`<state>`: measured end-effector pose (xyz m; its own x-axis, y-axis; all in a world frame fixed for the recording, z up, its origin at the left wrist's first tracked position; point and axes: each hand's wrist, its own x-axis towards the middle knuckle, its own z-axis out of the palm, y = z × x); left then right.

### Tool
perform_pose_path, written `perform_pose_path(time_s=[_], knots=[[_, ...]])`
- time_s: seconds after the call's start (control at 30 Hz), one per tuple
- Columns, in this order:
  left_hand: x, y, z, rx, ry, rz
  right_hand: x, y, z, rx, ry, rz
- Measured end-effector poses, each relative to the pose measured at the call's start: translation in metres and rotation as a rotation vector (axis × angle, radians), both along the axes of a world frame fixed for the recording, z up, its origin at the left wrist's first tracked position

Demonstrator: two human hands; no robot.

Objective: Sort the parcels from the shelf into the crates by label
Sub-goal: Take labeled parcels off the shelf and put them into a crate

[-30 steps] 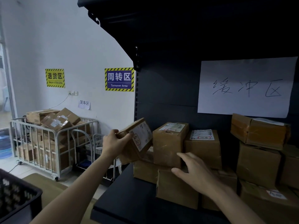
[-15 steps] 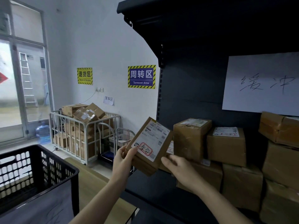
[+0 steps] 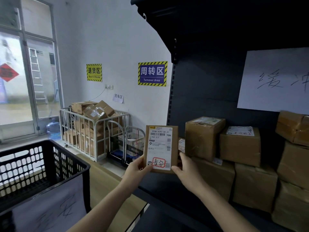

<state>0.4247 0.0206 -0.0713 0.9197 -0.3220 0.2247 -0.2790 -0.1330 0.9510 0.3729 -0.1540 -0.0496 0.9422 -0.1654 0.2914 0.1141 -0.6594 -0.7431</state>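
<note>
Standing at the far left, well away from the fingers, a black crate (image 3: 41, 166) has a paper sheet (image 3: 50, 213) with handwriting on its near wall. Beyond it, a white cage cart (image 3: 93, 131) holds cardboard boxes against the wall. The left hand (image 3: 136, 171) clamps the lower left corner of a small parcel (image 3: 161, 149), thumb on the front face. The parcel stands upright between both hands, its label (image 3: 159, 146) facing the camera, with a red-ringed handwritten mark just beside the left thumb. The right hand (image 3: 186, 173) grips the lower right corner, fingers closed around the edge. Right of those fingers, more boxes (image 3: 239, 146) sit stacked on the dark shelf (image 3: 167, 190).
</note>
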Motion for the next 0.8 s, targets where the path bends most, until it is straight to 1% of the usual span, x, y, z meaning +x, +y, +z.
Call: perform_pose_path(time_s=[0.07,0.27,0.43,0.57,0.8], knots=[[0.007,-0.002,-0.002,0.038,0.003,0.026,0.004,0.001,-0.007,0.004,0.023,-0.017],[0.025,-0.014,-0.019,0.238,-0.023,0.119,0.015,0.003,-0.041,-0.002,0.099,-0.103],[0.034,-0.020,-0.029,0.296,-0.022,0.148,0.021,0.005,-0.053,-0.020,0.119,-0.120],[0.037,-0.018,-0.031,0.343,-0.015,0.115,0.023,-0.001,-0.054,-0.080,0.134,-0.137],[0.034,-0.007,-0.017,0.511,-0.156,0.098,0.009,-0.013,-0.040,-0.216,0.144,-0.102]])
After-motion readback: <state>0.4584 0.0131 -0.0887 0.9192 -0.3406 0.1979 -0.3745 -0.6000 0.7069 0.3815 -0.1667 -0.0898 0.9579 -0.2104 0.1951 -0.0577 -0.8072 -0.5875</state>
